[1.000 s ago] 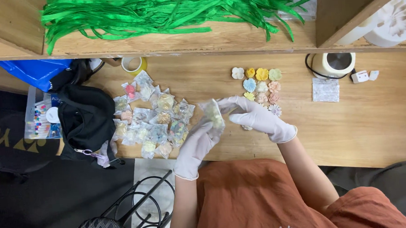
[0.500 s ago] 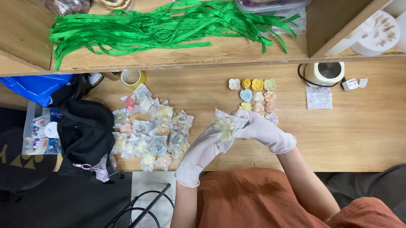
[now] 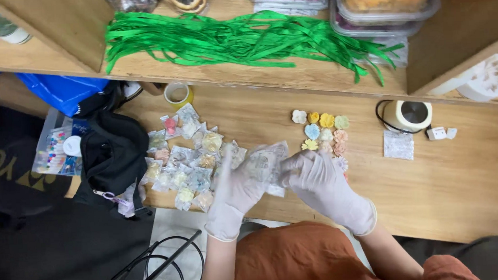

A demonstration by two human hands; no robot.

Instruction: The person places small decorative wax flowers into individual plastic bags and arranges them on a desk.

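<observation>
I see both white-gloved hands meeting over the near edge of the wooden surface (image 3: 462, 191). The small clear plastic packet (image 3: 268, 163) sits between them: my left hand (image 3: 237, 189) is closed on its left side, blurred, and my right hand (image 3: 316, 179) pinches its right edge. Just left lies a pile of filled clear packets (image 3: 185, 160); just beyond my right hand, a cluster of small pastel flower shapes (image 3: 323, 131).

Packets (image 3: 185, 160) lie left of flowers (image 3: 322, 131); ribbons (image 3: 244, 39) on shelf (image 3: 211, 74) behind.
</observation>
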